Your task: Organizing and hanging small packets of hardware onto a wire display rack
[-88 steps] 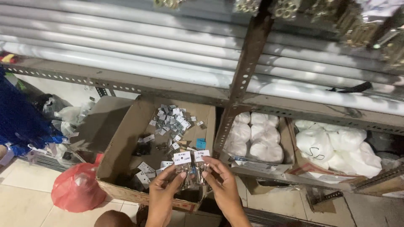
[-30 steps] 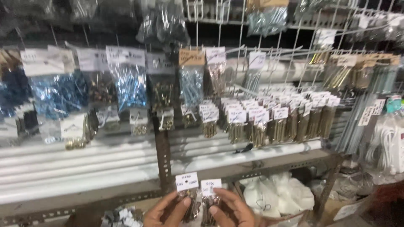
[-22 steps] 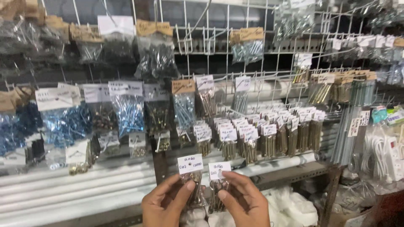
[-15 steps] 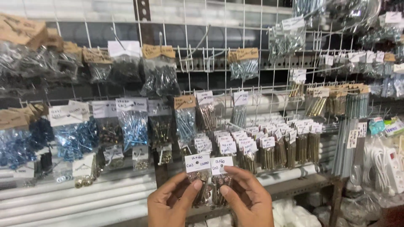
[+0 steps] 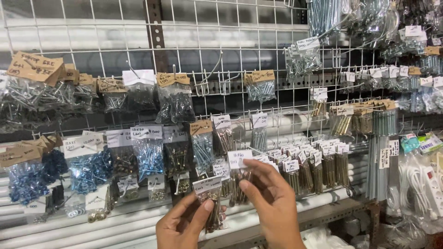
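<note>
Holding screw packets (image 5: 226, 184) before pegboard (image 5: 221, 60)

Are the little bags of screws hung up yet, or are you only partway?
Partway. Done: both packets are up in front of the wire grid. In hand: the left hand pinches one small bag of screws, the right hand the other bag. Left: neither hangs on a hook yet; bare hooks show above.

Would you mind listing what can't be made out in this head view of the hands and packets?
- Left hand: its wrist is cut off by the bottom edge.
- Lower packet: its bottom is hidden behind the left thumb.
- Upper packet: partly covered by the right hand.
- Packet contents: too small to tell apart.
</note>
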